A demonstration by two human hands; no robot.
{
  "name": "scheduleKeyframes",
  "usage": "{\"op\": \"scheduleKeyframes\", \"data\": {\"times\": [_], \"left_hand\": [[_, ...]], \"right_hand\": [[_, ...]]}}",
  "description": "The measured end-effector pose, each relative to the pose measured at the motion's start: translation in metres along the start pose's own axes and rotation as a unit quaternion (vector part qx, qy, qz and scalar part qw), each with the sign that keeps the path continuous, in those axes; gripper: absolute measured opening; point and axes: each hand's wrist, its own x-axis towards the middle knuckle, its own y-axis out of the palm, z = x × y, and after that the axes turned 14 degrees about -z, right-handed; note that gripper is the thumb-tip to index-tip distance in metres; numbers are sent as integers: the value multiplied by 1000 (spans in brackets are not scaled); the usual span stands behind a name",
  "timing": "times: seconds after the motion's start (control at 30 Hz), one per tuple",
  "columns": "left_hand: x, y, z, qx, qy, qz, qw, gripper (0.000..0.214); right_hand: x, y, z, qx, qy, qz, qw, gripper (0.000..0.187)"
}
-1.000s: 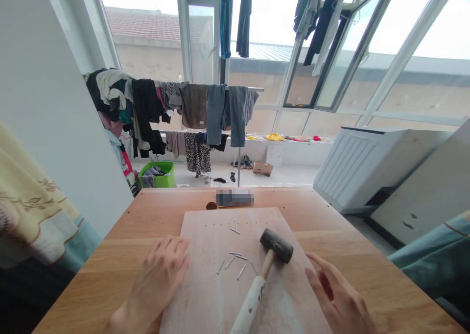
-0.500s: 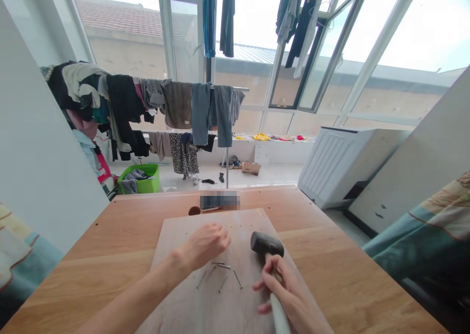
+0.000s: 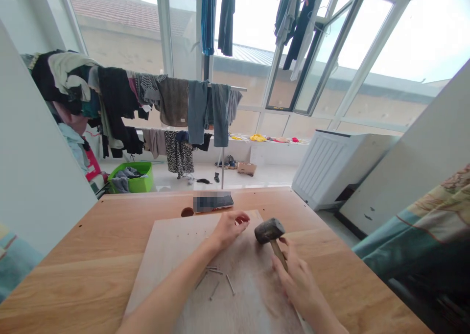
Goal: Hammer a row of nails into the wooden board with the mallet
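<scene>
My right hand [image 3: 295, 270] is wrapped round the wooden handle of a rubber mallet [image 3: 270, 230], whose black head is raised above the right side of a pale wooden board [image 3: 161, 255]. To the left of the mallet head, my left hand [image 3: 232, 228] hovers at the board's far part with its fingers curled in a pinch. What those fingers hold, if anything, is too small to make out. Several loose metal nails [image 3: 214, 291] lie on the board, nearer to me, beside my left forearm. A row of small holes or nail heads dots its far left part.
The board lies on a wooden table [image 3: 91, 260]. Beyond it sit a dark box [image 3: 213, 202], partly blurred out, and a round brown hole or lid [image 3: 187, 212]. Past the table stand a clothes rack [image 3: 235, 87], a green basket [image 3: 141, 179] and a white appliance [image 3: 323, 167].
My left hand has shifted right across the board towards the mallet, its fingers turned to the right. The mallet has been lifted and tilted, and my right hand now grips its handle more firmly.
</scene>
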Motion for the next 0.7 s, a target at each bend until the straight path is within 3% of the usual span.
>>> {"op": "scheduleKeyframes", "data": {"times": [0.13,0.2,0.7], "left_hand": [[-4,2,7,1,4,2,1000,15],[-6,2,8,7,4,-4,1000,17],[-8,-1,9,21,13,5,1000,13]], "right_hand": [[-3,2,9,79,171,113,976,31],[-3,2,14,112,210,135,962,32],[13,1,21,189,226,120,948,38]]}}
